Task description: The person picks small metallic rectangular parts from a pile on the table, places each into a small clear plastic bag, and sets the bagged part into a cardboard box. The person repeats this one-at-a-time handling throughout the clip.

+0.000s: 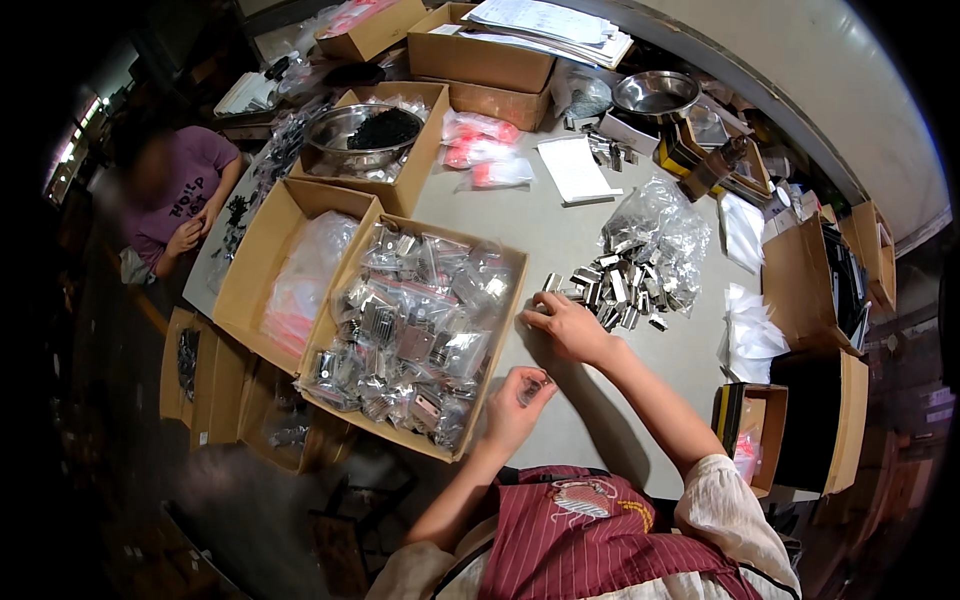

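My left hand (515, 408) is closed near the front of the grey table, beside the cardboard box of bagged parts. Between its fingers is a small, partly see-through thing (530, 390) that I cannot make out. Farther forward, my right hand (568, 328) reaches over the table with its fingers apart and curved, nothing visible in them. It is close to a few loose metal pieces (552, 283) at the left edge of a pile of shiny metal parts (622, 288). A large clear plastic bag (665, 222) lies open behind and against that pile.
To the left, a cardboard box (517, 300) holds clear bags of metal parts. Another box (243, 262) has flat plastic bags in it. A steel bowl (325, 135) of black parts sits farther back. White papers (575, 168) lie beyond the pile. Another person (185, 190) sits at the far left.
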### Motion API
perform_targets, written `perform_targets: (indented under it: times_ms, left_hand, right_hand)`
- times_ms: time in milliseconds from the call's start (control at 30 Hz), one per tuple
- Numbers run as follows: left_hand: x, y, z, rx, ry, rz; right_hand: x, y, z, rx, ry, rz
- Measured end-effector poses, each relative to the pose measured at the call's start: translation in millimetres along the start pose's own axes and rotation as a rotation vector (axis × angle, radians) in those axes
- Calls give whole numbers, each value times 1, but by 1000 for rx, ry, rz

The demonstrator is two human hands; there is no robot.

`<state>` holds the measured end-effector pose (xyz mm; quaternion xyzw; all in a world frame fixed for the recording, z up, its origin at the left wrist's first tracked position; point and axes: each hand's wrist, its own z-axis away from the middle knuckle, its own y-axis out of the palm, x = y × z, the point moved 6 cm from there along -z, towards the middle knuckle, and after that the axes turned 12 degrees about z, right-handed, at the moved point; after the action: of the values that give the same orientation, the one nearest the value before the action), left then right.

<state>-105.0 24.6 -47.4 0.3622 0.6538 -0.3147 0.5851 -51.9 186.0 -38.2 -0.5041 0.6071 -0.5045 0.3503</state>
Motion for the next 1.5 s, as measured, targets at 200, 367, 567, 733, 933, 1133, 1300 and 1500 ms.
perform_targets:
  times_ms: [200,367,567,733,933,1133,1300,1500]
  left_hand:
    - [16,1,5,33,-191,347]
    - [21,16,7,23,-231,471]
    - [-8,41,4,74,-202,511]
    - [-29,52,4,106,-29,410]
    - [-42,58,16,136,182,118]
    - [-34,56,18,87,364,12]
    - [-49,50,14,100,394,-9]
    - [-37,44,10,127,366,2]
  right_hand:
    - [-38,0,45,170,406,-489]
    - [-52,-16,127,154,738,-493]
    - [-12,-31,170,-21,1096,-1631]
    - [-2,-40,177,-127,1079,-1551]
    - [15,-39,166,-277,1002,-1347]
    - [36,-31,155,-204,1081,-1595]
    - [42,-24,159,-207,1148,-1854]
    - [34,-40,160,-285,1128,-1796]
